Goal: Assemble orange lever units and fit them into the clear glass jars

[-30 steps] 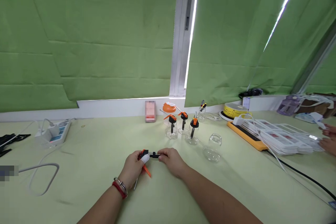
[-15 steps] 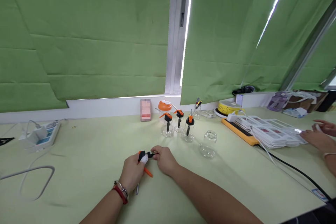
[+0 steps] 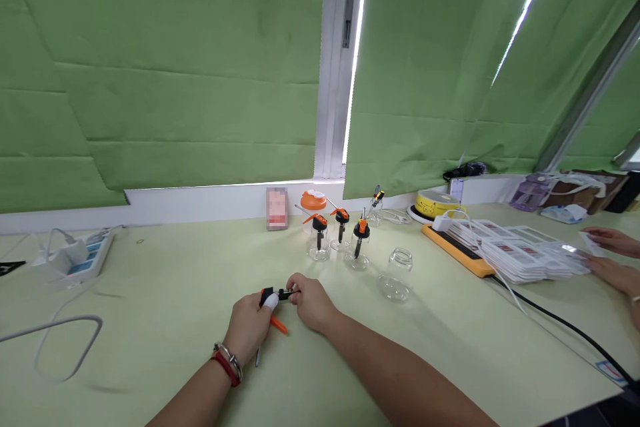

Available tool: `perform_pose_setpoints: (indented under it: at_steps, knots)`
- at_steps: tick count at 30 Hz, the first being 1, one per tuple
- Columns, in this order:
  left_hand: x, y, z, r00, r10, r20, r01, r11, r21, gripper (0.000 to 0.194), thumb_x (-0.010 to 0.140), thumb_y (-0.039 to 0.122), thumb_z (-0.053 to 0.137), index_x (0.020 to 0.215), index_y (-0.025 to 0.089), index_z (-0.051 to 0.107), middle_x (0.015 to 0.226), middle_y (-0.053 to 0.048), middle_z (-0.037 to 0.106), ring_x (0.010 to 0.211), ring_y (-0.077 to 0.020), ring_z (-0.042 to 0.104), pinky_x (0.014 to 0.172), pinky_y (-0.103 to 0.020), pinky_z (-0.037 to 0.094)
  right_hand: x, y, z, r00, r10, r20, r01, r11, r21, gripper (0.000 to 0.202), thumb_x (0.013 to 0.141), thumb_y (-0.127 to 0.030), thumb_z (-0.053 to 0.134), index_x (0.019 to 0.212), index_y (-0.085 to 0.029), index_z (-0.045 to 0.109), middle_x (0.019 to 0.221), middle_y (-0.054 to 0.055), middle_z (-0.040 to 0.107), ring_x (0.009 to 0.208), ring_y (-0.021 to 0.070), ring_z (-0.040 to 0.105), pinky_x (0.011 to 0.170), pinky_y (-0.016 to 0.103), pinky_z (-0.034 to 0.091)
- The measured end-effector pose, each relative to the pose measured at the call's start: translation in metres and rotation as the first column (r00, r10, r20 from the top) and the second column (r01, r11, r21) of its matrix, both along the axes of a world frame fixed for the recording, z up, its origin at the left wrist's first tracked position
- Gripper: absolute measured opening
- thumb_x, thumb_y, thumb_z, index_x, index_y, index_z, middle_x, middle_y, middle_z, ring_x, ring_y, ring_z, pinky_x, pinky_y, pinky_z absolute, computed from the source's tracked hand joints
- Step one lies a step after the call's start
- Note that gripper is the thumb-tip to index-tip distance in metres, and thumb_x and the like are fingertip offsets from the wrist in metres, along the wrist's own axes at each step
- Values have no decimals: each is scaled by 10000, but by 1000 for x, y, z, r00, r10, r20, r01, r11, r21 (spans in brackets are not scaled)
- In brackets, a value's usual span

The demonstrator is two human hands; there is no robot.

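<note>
My left hand (image 3: pixel 247 328) is closed around a black-and-orange jar top (image 3: pixel 267 295), held sideways just above the table. An orange lever (image 3: pixel 279 325) and a thin metal rod (image 3: pixel 257 356) stick out below my fingers. My right hand (image 3: pixel 314 305) pinches the far end of the top's dark stem; the fingertips partly hide that end. Beyond my hands stand glass jars with similar tops, at the left (image 3: pixel 319 240), middle (image 3: pixel 341 230) and right (image 3: pixel 359 247), their dark stems reaching down inside. A bare glass jar (image 3: pixel 395 277) without a top is to the right.
A power strip (image 3: pixel 93 260) and white cable (image 3: pixel 75 317) lie left. Behind the jars are an orange-lidded container (image 3: pixel 313 200) and a pink card (image 3: pixel 277 209). Right are an orange-black bar (image 3: pixel 457 252), stacked white frames (image 3: pixel 525 253), a black cable (image 3: pixel 565 327) and another person's hands (image 3: pixel 613 267).
My hands keep the same hold on the jar top; my left hand has shifted slightly left. At the right, the other person's hands have moved, lifting a white piece.
</note>
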State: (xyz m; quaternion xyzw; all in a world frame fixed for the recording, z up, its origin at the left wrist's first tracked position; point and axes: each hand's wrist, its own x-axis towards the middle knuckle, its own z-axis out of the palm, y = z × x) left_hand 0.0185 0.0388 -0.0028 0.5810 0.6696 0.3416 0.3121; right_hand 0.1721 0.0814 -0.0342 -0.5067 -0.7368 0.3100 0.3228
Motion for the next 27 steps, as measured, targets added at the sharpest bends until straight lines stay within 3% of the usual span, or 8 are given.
perform_pose_setpoints:
  at_steps: [27]
  knots:
    - [-7, 6, 0, 997, -6, -71, 4, 1000, -31, 324, 800, 419, 427, 622, 178, 551, 429, 4, 519, 385, -148, 498, 404, -237, 336, 0, 3, 2, 995, -6, 103, 5, 1000, 16, 248, 777, -115, 516, 983, -244, 565, 737, -5, 600, 661, 129, 517, 553, 209, 295]
